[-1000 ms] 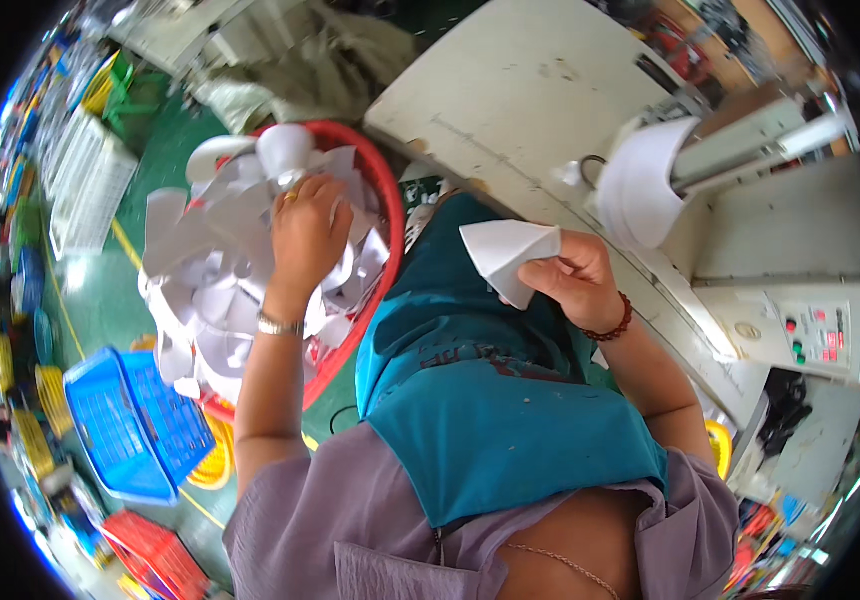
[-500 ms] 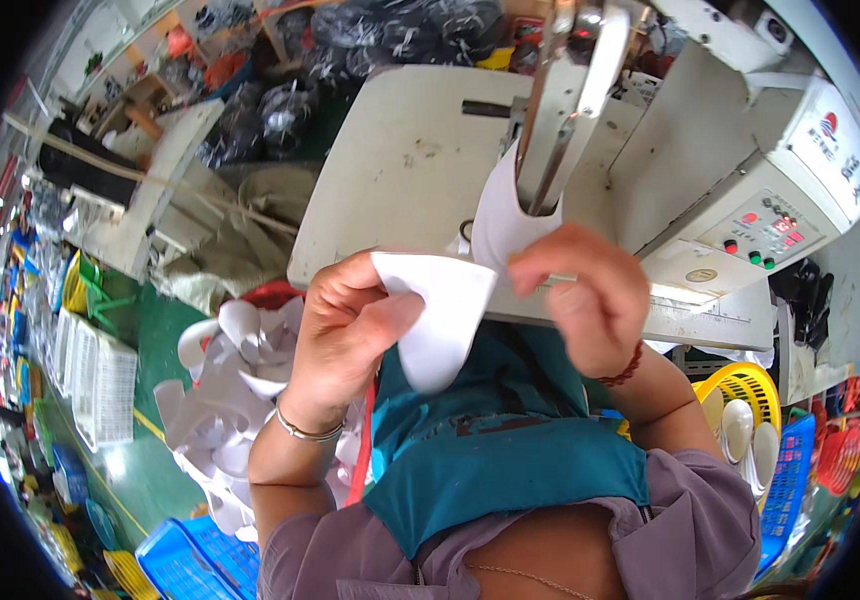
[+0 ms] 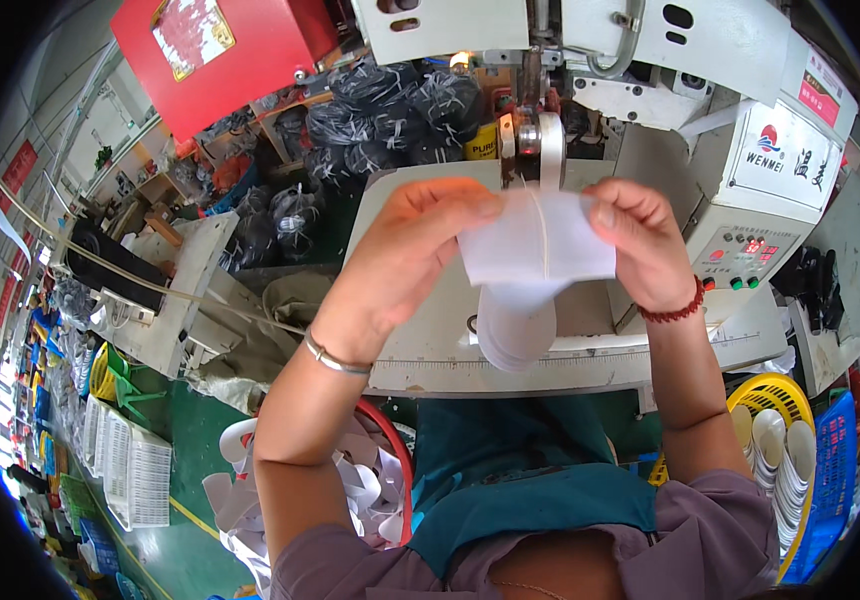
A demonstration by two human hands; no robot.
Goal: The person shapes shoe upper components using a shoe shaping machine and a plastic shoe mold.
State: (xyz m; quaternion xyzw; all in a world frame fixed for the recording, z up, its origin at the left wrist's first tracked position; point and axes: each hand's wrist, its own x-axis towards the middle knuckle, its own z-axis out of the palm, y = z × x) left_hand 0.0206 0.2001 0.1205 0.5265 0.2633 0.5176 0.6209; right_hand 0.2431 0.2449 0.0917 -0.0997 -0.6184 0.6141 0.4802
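We hold a white piece (image 3: pixel 535 250) up at the machine wheel (image 3: pixel 550 150) – left hand (image 3: pixel 420 245) and right hand (image 3: pixel 640 245) pinched shut on its edges. Feeding looks just begun; red basket (image 3: pixel 395 450) is full of pieces – many left.

Machine head (image 3: pixel 550 40) hangs low over the machine table (image 3: pixel 430 350), roller (image 3: pixel 548 150) blocking the far edge. Near edge lies open.

White piece (image 3: pixel 535 250) looking like thin matt non-woven cloth, soft, creasing along centre fold. Machine wheel (image 3: pixel 550 150) showing smooth glossy metal. Bench (image 3: pixel 430 350) appearing painted, matt, scuffed. Yellow basket (image 3: pixel 785 395) looking like shiny perforated plastic. Bracelet (image 3: pixel 675 312) showing glossy red beads.
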